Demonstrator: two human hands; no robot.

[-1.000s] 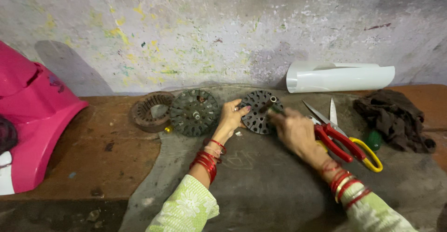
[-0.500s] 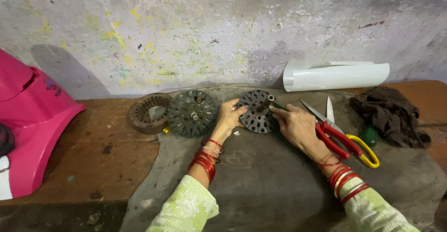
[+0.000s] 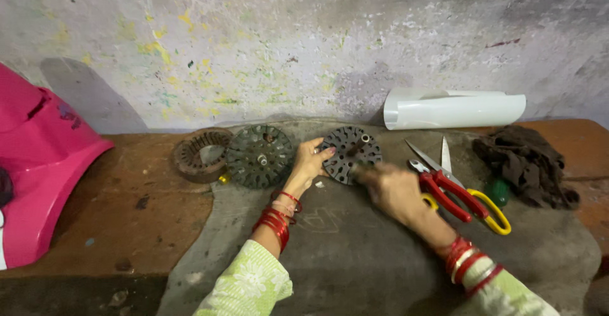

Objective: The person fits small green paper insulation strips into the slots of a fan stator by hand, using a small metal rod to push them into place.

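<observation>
Centrally, on a grey mat point(image 3: 355, 259) spread over the desk point(image 3: 127, 214): a dark round slotted metal disc point(image 3: 350, 153), tilted up slightly toward the wall, with a short shaft at its middle. Left hand point(image 3: 309, 164) pressed against the disc's left edge, fingers curled round the rim, grip closed on the disc. Right hand point(image 3: 393, 192) blurred, just below and right of the disc, fingertips touching its lower right edge; grip state impossible to tell through the blur. Red bangles point(image 3: 276, 218) on the left wrist, red and pale ones on the right, light green patterned sleeves on both arms.

Just left of the disc, a second round slotted disc point(image 3: 260, 156) lying flat, greenish-dark, with a pale hub. Touching that on its left, a rusty brown ring-shaped core point(image 3: 196, 156), partly on bare wood. Right of the hands, scissors with red and yellow handles point(image 3: 453, 186), blades open and pointing toward the wall. Further right, a dark crumpled rag point(image 3: 523, 161), with something small and green point(image 3: 500, 191) beside it. Behind, against the paint-spattered wall point(image 3: 285, 43), a rolled white sheet point(image 3: 453, 109). Far left, a pink plastic shell point(image 3: 38, 170) resting on the desk.
</observation>
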